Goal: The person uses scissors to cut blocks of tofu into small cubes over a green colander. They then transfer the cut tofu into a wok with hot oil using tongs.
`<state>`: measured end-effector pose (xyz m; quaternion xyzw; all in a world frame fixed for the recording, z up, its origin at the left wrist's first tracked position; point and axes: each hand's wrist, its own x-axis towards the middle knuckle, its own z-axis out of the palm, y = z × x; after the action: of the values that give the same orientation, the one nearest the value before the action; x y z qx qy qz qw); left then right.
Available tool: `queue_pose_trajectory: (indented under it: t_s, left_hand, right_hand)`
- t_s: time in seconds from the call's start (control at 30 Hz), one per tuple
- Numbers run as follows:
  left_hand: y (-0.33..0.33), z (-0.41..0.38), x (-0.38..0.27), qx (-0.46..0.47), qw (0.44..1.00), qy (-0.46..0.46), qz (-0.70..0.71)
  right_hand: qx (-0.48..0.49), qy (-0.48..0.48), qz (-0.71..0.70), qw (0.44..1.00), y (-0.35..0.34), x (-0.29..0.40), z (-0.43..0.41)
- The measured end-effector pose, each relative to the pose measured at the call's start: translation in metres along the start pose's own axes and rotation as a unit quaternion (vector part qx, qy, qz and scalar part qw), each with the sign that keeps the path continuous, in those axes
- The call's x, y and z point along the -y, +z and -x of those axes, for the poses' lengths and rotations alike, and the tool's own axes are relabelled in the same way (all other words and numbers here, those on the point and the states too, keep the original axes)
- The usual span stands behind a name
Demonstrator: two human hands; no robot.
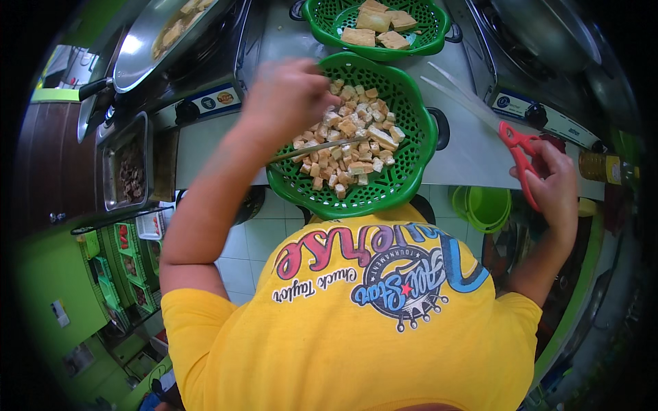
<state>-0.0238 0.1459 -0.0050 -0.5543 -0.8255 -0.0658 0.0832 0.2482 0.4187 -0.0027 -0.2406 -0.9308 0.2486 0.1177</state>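
Note:
My right hand (558,180) grips the red handles of a pair of scissors (478,110), whose long pale blades are spread apart above the counter. Over the upper left of a green plastic colander (411,159), my left hand (295,97) has its fingers curled; it is blurred, and whether anything sits between them is hidden. Many small cubes of what looks like fried tofu (334,164) fill the middle of the colander. A larger strip (383,137) lies among them. Across the cubes rests a thin stick (321,148), partly beneath my left forearm.
Behind stands a second green colander (318,36) with larger tofu pieces (372,21). Gas stoves flank the counter (462,159); a pan (139,51) with food sits on the left one. A metal tray (146,169) is at left, an oil bottle (599,167) at right.

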Motion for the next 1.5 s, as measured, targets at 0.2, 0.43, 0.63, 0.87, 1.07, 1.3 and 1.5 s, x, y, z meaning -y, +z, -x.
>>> queue_pose_trajectory:
  t_s: [0.2,0.43,0.63,0.87,1.07,1.3,1.5]
  left_hand:
    - [-0.019,0.06,0.036,0.103,0.984,-0.138,0.034]
    - [0.049,0.093,0.049,-0.146,0.793,-0.301,0.509]
    - [0.059,0.094,0.02,-0.207,0.826,-0.191,0.489]
    - [0.054,0.07,-0.001,-0.279,0.847,-0.143,0.43]
    - [0.052,0.064,0.002,-0.326,0.847,-0.171,0.384]
    - [0.047,0.075,0.014,-0.36,0.849,-0.233,0.309]
    - [0.01,0.1,0.034,-0.4,0.833,-0.261,0.28]
  right_hand:
    - [0.029,0.062,-0.188,0.98,0.053,-0.002,0.016]
    - [-0.018,-0.032,-0.025,0.999,0.107,0.05,-0.027]
    - [-0.013,0.038,0.033,0.999,0.112,0.049,-0.03]
    - [-0.032,0.116,0.031,0.992,0.096,0.033,-0.018]
    - [-0.015,0.09,0.006,0.996,0.088,0.032,-0.025]
    - [0.043,-0.006,-0.115,0.992,0.083,0.012,-0.041]
    - [0.18,-0.22,0.02,0.959,0.031,0.044,-0.057]
